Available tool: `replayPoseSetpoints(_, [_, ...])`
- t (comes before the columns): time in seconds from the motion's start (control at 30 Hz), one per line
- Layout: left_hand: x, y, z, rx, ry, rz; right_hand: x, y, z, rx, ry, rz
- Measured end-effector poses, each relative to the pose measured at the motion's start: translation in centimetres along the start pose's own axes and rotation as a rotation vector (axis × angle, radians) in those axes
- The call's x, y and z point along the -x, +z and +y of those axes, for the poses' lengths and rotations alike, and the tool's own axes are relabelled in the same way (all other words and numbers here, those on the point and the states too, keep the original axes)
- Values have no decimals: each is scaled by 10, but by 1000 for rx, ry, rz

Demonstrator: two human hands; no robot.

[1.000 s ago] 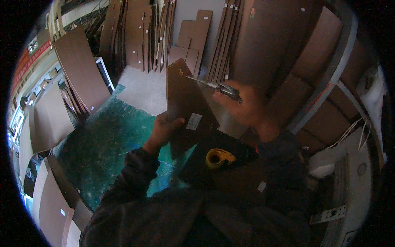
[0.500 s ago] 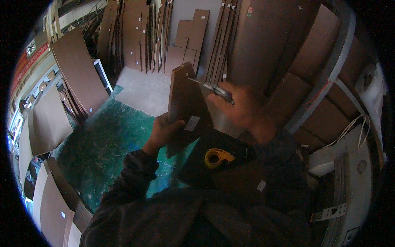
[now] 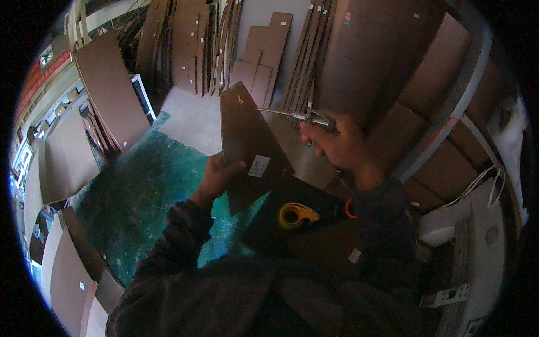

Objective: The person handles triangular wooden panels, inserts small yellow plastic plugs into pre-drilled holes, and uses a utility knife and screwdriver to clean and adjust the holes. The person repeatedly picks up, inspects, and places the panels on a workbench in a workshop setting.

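My left hand [image 3: 216, 177] grips the edge of a brown board [image 3: 247, 129], holding it upright and tilted, with the thumb beside a white label [image 3: 259, 166]. Near the board's top corner shows a small yellowish mark or fitting [image 3: 240, 100]. My right hand [image 3: 339, 147] is closed round an air blow gun [image 3: 317, 119] with a long, thin metal nozzle. The nozzle points left; its tip lies by the board's right edge, and whether they touch I cannot tell. A bit of orange-red hose [image 3: 350, 208] shows beside my right sleeve.
Below the board, a yellow tape dispenser [image 3: 299, 215] sits on a dark surface [image 3: 269, 224]. Brown panels [image 3: 191, 45] lean along the back, with more at the left [image 3: 109, 90]. A grey metal post [image 3: 449, 126] and pale ropes [image 3: 477, 182] are at the right. The floor is green [image 3: 140, 191].
The blow gun has moved right, its nozzle tip drawing away from the mark near the board's top. The board has turned to show more of its face. The orange-red hose has come into view.
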State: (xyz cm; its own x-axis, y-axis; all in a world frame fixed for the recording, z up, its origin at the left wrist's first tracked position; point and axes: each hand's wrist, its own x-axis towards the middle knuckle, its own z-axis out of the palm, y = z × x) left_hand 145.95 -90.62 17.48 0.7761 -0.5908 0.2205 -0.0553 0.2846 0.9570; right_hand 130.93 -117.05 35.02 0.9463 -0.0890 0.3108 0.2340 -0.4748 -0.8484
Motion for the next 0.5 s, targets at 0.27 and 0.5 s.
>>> replayPoseSetpoints(0.27, [-2,4,10,114,8,-62,3,2,-5,246,-249,9])
replayPoseSetpoints(0.5, [3,6,22,157,-24,-112,1,15,-18,323,-363,87])
